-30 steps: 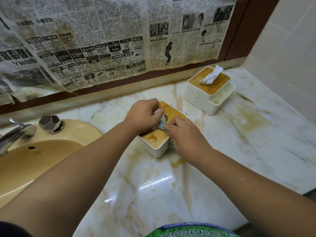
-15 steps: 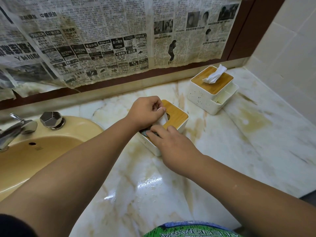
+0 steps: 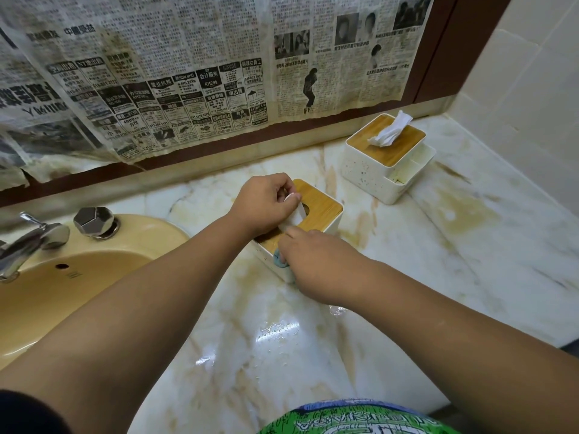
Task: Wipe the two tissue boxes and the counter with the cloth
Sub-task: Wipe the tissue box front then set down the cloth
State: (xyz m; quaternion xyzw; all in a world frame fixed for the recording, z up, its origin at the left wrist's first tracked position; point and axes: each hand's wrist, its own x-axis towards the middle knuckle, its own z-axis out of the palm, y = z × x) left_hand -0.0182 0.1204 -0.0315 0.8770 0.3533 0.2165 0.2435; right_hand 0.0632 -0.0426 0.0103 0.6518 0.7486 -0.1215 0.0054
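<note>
cloth [image 3: 279, 260] mostly hidden, faucet [image 3: 31, 239] cropped — left edge

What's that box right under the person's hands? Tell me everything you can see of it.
The near tissue box is a white, plastic-looking rectangular box with a bamboo-look lid that has an opening in the middle. It stands upright on the stained marble counter, right of the sink. The left hand pinches the white tissue coming out of the opening; the right hand presses a blue cloth against its near corner.
</note>
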